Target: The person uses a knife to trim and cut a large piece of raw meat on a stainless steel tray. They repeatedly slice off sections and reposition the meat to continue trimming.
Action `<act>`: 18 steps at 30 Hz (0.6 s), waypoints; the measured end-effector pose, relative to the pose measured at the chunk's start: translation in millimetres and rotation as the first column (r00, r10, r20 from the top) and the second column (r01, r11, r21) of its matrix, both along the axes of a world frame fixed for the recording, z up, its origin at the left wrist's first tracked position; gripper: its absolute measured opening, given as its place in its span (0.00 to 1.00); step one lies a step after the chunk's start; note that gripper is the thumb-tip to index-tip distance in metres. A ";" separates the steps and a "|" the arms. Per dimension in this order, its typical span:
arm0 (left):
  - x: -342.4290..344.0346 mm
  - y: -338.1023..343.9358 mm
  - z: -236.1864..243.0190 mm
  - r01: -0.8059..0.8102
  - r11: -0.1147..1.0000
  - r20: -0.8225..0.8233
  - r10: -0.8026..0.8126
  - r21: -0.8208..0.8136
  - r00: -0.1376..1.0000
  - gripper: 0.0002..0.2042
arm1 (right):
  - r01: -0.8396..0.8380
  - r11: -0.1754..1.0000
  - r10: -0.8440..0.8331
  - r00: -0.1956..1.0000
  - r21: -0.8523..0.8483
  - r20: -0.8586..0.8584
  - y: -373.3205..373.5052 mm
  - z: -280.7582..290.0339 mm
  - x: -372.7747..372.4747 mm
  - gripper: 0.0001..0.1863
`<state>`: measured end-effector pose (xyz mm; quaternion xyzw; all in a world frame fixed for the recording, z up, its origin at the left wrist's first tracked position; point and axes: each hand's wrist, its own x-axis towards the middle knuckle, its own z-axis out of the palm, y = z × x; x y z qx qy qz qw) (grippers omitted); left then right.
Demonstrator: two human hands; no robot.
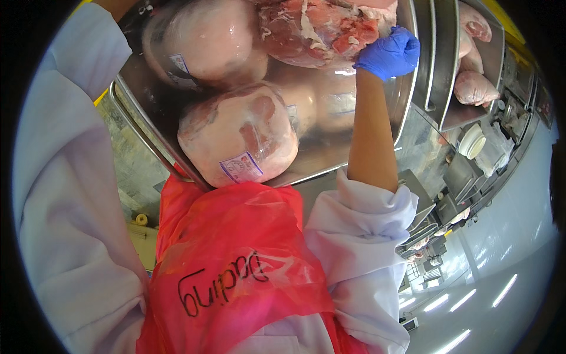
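Note:
In a deep stainless steel tray (321, 150) in front of me lies a large cut of raw meat (315, 35) with exposed red flesh and pale fat. My right hand (389, 53), in a blue glove, is closed on its right edge; the fingertips are partly hidden. Nearer to me sits a bulky pale piece of meat (253, 133) in clear film with a label. Another wrapped, labelled piece (203, 41) is at the tray's upper left. My left forearm reaches past the top left edge of the view, so that hand is out of sight.
A second metal tray (441, 115) with several pieces of meat (474, 88) stands to the right. Beyond it are a white round container (471, 141) and a clear plastic bag (495, 150). A bar handle (138, 130) juts from the near tray's left side. My red apron (236, 236) meets its front rim.

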<state>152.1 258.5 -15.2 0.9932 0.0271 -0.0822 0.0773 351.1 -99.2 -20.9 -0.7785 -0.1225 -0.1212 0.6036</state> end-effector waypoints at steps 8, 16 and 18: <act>38.7 13.2 22.1 0.000 1.000 0.036 -0.001 0.007 0.999 0.19 | -0.044 0.991 0.046 0.999 0.129 -0.011 -2.3 -13.9 3.9 0.08; 3.4 -8.7 108.1 -0.057 0.992 0.018 0.055 0.114 0.998 0.19 | -0.005 1.000 0.005 1.000 -0.023 -0.008 10.0 -13.9 -6.7 0.11; -16.8 -45.4 160.7 -0.166 0.982 -0.076 0.173 0.093 0.982 0.18 | 0.000 0.998 0.000 1.000 -0.058 -0.011 11.8 -7.4 -9.4 0.12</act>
